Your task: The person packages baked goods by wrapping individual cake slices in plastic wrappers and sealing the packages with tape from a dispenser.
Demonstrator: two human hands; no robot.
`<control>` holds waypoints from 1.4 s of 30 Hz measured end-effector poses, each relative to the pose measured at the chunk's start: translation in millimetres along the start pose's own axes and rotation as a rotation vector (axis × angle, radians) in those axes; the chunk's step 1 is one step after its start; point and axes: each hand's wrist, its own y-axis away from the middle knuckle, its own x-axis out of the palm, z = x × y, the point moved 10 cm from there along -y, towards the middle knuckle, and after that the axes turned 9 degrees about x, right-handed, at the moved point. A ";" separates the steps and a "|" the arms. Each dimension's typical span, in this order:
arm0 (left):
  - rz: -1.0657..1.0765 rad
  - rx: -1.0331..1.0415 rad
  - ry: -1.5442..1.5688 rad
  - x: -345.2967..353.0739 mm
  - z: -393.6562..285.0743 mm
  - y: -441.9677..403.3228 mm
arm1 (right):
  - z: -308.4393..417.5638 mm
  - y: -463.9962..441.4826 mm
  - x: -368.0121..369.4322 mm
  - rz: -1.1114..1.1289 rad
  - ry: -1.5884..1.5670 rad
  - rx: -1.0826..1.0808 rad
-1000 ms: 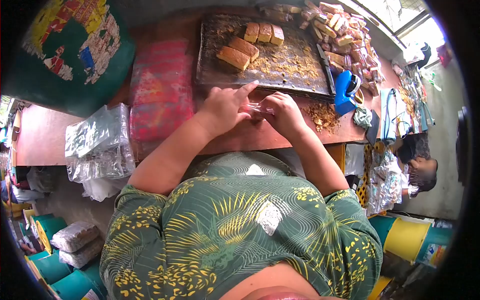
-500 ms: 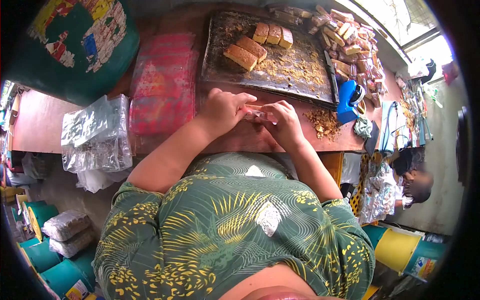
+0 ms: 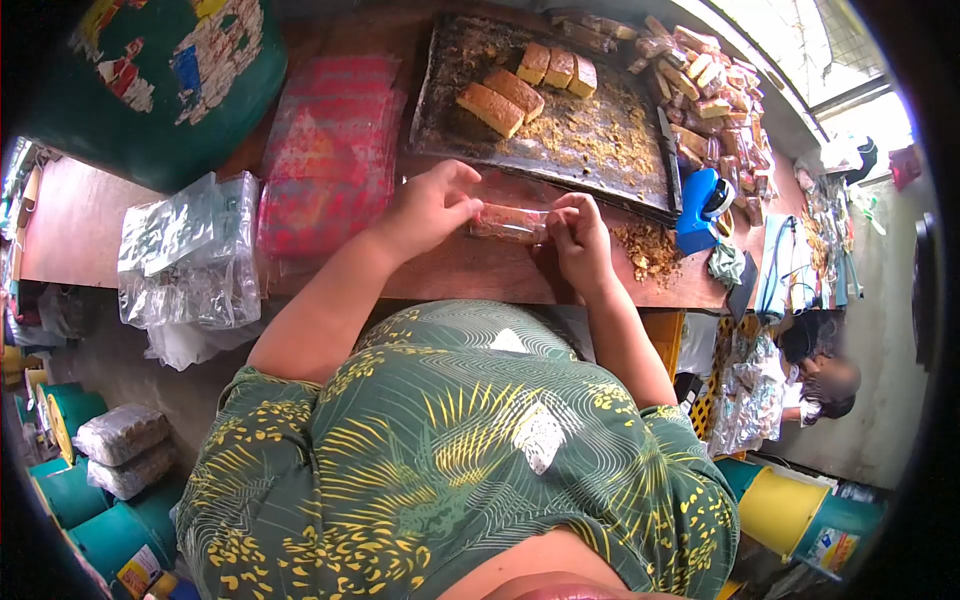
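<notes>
Between my hands, near the table's front edge, is a cake piece in clear plastic wrap. My left hand pinches its left end, and my right hand pinches the right end. Just beyond them lies a dark baking tray with crumbs. It bears two longer cake pieces and several shorter ones. Red printed plastic wrappers lie left of my left hand. To the right of my right hand are a heap of crumbs and a blue tape dispenser.
Wrapped cake pieces are piled at the back right, beside a knife. A green drum stands at the left, near clear plastic bags. Another person is at the far right. Buckets stand below.
My hands have moved apart, and the wrapped piece between them now shows along its length. The view has shifted slightly, so the tray appears farther right.
</notes>
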 end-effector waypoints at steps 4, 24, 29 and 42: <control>0.162 -0.075 0.102 3.7 23.5 0.8 | 16.2 3.3 7.5 0.181 0.071 -0.118; 0.020 0.184 -0.849 -19.2 -16.5 22.2 | 48.2 16.1 -3.3 -0.049 0.811 -0.377; -0.060 0.189 -0.942 -26.4 -28.8 18.1 | 59.4 10.6 -1.9 -0.093 0.782 -0.381; 0.548 0.106 -1.125 25.1 -21.4 31.0 | 74.2 46.0 26.4 -0.020 1.006 -0.445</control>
